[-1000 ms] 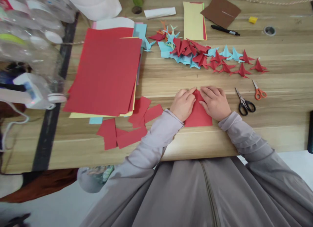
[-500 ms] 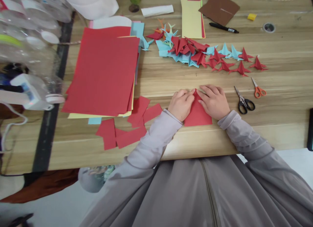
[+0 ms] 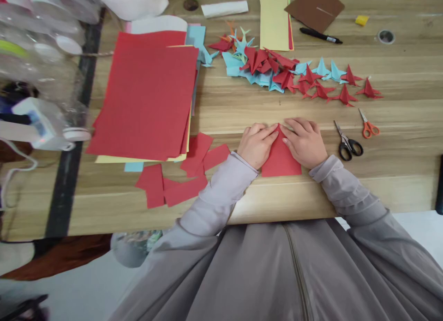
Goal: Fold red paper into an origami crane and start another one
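Observation:
A folded red paper (image 3: 281, 160) lies flat on the wooden table, its pointed top facing away from me and its wide edge towards me. At its left side my left hand (image 3: 256, 145) is closed, the fingertips pressing near the point. My right hand (image 3: 305, 142) grips the right side, with thumb and fingers bent onto the paper close to the same point. Both hands cover part of the paper's slanting edges. Right of my right hand lie black-handled scissors (image 3: 349, 145) and smaller orange-handled scissors (image 3: 370, 129).
Several red and blue folded cranes (image 3: 320, 91) lie beyond my hands. On the left are a stack of red sheets (image 3: 148, 95) and red paper scraps (image 3: 185, 190). Farther back are yellow paper slips (image 3: 273, 23), brown card (image 3: 314, 9) and a black pen (image 3: 320, 35).
My view has shifted slightly, so the things on the table sit a little higher in the picture. Both hands stay at the red paper's point, with only slight finger movement.

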{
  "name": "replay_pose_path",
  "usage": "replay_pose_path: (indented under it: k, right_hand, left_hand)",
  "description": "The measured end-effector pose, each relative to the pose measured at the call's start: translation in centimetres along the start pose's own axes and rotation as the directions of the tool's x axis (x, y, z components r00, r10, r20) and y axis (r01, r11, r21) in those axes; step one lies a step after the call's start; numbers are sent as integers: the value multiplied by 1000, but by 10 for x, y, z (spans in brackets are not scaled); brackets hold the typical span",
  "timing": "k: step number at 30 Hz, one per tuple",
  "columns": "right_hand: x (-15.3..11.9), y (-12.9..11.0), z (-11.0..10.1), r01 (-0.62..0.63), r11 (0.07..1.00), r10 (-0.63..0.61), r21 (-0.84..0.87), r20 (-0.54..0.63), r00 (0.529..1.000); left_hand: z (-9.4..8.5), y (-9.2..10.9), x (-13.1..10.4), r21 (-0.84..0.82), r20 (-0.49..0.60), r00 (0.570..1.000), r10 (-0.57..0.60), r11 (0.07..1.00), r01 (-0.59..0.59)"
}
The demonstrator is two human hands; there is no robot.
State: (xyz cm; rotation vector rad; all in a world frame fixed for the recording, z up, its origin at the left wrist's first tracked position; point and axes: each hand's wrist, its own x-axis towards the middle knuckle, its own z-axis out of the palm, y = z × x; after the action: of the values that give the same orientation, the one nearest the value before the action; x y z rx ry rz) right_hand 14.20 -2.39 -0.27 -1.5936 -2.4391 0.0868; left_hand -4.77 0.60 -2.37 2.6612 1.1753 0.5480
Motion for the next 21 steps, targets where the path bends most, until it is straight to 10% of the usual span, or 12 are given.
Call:
replay_pose_path:
  k: [21]
  right_hand:
    - [1, -5, 4, -77, 996, 80, 55, -61, 995]
  left_hand:
    - [11, 6, 0, -23, -64, 998, -29, 999, 28]
